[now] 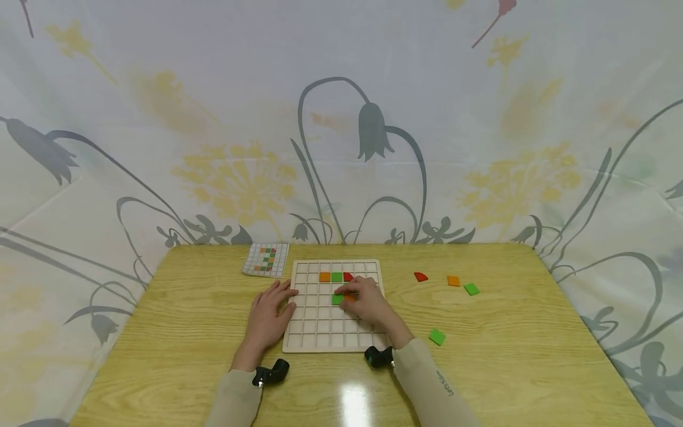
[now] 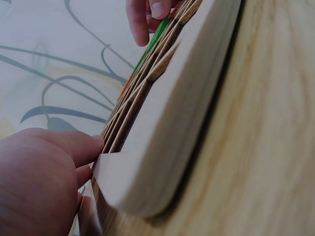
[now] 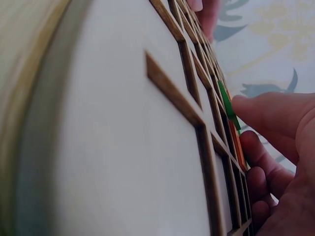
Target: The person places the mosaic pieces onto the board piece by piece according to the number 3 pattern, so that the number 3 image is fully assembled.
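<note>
A pale wooden grid board (image 1: pixel 312 340) lies on the table. My right hand (image 1: pixel 368 302) is over its upper right part, with thumb and fingertip pinching a green square tile (image 1: pixel 337 300); in the right wrist view this green tile (image 3: pixel 226 101) tilts at the grid slats. On the top rows sit an orange tile (image 1: pixel 325 277), another green tile (image 1: pixel 337 277) and a red piece (image 1: pixel 348 277). Beside the pinched tile is a second orange tile (image 1: pixel 349 298), partly hidden by my fingers. My left hand (image 1: pixel 268 316) rests at the board's left edge, fingertips touching its frame (image 2: pixel 129 179).
A pattern card (image 1: pixel 265 260) with a coloured figure lies behind the board to the left. Right of the board are a loose red quarter-round piece (image 1: pixel 421 277), an orange tile (image 1: pixel 453 280) and two green tiles (image 1: pixel 471 289). A flower-printed cloth (image 1: pixel 341 196) hangs behind the table.
</note>
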`<state>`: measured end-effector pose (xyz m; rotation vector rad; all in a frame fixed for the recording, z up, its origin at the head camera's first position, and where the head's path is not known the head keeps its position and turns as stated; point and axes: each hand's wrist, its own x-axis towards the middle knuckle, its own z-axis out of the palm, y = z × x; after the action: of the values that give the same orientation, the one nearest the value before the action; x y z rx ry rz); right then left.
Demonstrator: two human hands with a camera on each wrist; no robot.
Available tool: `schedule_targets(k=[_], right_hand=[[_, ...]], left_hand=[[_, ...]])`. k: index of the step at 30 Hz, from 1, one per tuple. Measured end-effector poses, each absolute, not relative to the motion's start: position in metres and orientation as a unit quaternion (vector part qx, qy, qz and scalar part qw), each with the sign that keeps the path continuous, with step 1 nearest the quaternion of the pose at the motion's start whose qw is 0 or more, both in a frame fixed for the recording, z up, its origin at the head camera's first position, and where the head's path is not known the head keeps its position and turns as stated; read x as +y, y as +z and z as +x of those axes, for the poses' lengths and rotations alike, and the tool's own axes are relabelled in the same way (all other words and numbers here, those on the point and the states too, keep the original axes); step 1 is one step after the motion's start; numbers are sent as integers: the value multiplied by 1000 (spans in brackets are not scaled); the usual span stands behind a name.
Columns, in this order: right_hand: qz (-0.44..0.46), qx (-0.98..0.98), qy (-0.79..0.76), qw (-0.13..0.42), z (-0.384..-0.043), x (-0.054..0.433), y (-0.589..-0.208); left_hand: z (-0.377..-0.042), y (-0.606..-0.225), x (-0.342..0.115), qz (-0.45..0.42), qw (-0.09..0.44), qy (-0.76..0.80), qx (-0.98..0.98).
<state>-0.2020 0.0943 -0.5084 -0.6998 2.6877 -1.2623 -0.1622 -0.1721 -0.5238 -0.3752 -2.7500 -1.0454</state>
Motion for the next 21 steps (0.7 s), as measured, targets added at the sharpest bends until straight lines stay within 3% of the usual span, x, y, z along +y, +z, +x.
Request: schedule_targets(k=[21], right_hand=[[-231,876,-421,44,-202,94,-509]], left_hand=[[-162,-524,-172,-127,92,-353,-923]])
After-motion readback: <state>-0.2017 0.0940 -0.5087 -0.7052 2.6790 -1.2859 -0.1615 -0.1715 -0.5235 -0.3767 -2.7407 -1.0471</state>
